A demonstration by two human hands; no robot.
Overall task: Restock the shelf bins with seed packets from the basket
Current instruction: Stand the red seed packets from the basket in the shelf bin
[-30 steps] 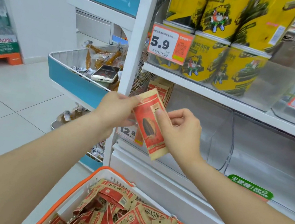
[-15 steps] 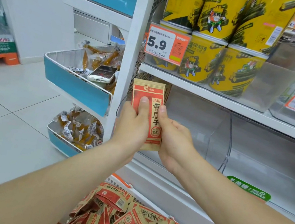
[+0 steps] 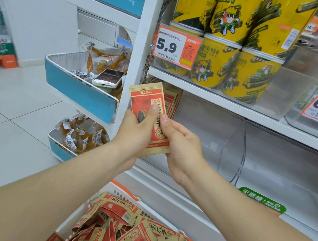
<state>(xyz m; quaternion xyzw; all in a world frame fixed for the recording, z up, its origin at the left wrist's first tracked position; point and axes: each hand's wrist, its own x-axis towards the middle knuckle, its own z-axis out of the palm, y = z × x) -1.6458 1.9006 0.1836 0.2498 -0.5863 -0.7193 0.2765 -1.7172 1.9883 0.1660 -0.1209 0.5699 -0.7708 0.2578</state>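
Both bare forearms reach forward and up, converging so the hands nearly meet. The left hand [image 3: 137, 132] grips a seed packet [image 3: 147, 97] from its left edge, thumb pressed flat on the front. The right hand [image 3: 183, 148], just beside it, pinches the packet's lower right side, thumb on top and fingers curled behind

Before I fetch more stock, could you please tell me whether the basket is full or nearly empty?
Well filled: seed packets heaped across the basket hide its floor; its near part is out of frame.
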